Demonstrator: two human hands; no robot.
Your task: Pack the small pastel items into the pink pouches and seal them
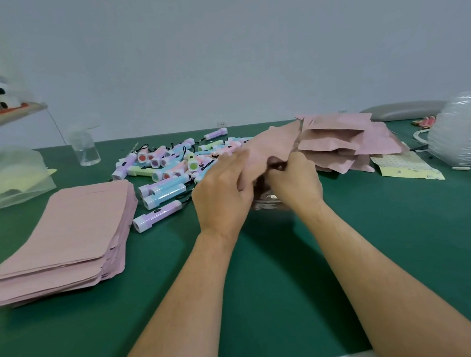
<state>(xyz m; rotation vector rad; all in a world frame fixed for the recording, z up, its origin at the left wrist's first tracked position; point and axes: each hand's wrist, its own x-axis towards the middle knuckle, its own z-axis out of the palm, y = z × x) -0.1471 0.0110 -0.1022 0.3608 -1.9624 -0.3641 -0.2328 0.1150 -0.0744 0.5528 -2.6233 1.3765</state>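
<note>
1. The pink pouch (268, 145) is up off the table (268, 285), held between both my hands at the middle of the scene. Its far end points toward the wall.
2. My left hand (224, 191) wraps the pouch's left side, fingers (241, 163) lying along it and closed on it.
3. My right hand (295, 180) has its fingers curled tight, pinching the pouch's near edge. A bit of clear plastic shows just below my hands; I cannot tell what it is.
4. That is one pouch in my grip and two hands on it.
5. Just left and beyond lies one heap of pastel items (169, 167), small torch-shaped things in lilac, blue, green and pink. There are well over a dozen, too overlapped to count exactly.
6. To the right is one loose pile of filled pouches (341, 144), several deep.
7. Near left is one stack of flat pouches (69, 236).
8. Far left stands one clear bottle (84, 149).
</note>
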